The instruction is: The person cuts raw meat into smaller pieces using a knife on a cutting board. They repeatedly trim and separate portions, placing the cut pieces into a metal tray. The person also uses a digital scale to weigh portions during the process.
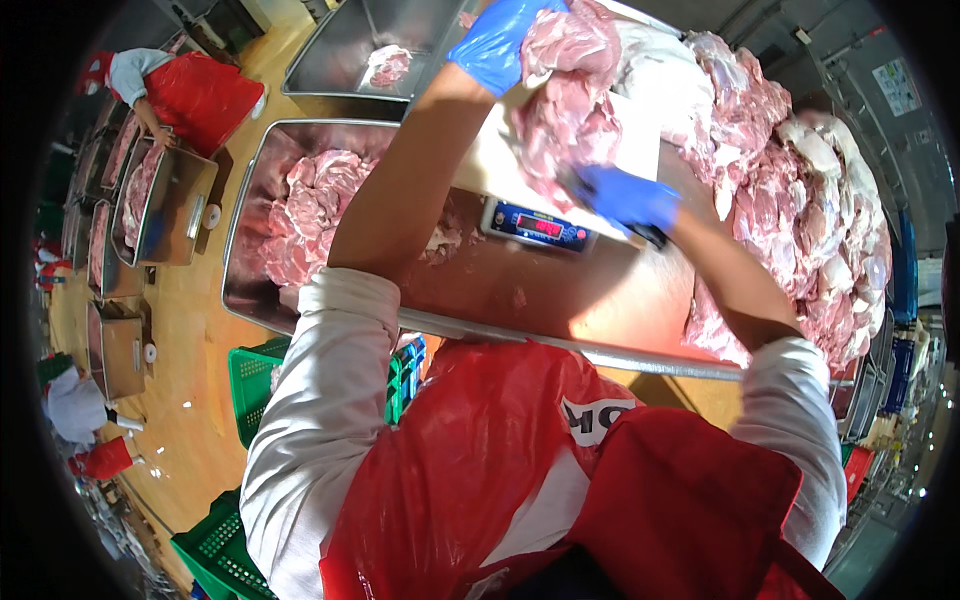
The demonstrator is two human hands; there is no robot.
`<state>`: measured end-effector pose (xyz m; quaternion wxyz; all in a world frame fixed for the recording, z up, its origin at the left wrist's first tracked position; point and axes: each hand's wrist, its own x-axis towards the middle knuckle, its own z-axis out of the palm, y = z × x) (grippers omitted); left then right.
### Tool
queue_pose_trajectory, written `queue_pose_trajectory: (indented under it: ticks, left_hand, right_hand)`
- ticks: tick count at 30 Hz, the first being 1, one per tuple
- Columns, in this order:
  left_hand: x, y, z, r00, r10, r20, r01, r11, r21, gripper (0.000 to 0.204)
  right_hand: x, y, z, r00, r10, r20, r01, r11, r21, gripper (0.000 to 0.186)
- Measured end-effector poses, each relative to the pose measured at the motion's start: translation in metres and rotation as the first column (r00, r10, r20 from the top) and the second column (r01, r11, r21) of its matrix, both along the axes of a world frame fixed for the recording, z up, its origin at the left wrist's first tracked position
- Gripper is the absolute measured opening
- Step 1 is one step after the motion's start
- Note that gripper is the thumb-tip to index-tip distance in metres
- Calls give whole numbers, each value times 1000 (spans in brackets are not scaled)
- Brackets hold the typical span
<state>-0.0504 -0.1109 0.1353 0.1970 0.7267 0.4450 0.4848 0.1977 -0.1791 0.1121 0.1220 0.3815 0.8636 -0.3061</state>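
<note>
Meat [572, 48] is held by the left hand [499, 48], grip closed; a scale display [540, 227] is seen nearer. The right hand [634, 199] is blurred; its grip cannot be told.

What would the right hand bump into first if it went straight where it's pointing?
The right hand would probably meet the meat that the left hand holds; they might even be touching.
</note>
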Motion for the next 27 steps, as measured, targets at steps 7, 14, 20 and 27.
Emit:
queue_pose_trajectory:
  ticks: [7, 14, 20, 27]
  left_hand:
    - [-2, 8, 10, 970, -62, 236, 96, 986, -137, 36]
    - [-62, 33, 67, 921, 57, 386, 21, 981, -195, 35]
    - [-135, 115, 113, 889, 250, 384, -241, 968, -72, 34]
    - [-168, 124, 8, 791, 553, -260, -585, 809, -57, 35]
  right_hand:
    - [34, 18, 16, 995, -104, 0, 89, 841, -533, 21]
    - [89, -27, 28, 979, -42, 201, 161, 764, -625, 23]
    - [165, -48, 22, 718, -690, -91, 431, 543, -720, 19]
    - [200, -95, -60, 345, -898, -273, 524, 426, -738, 27]
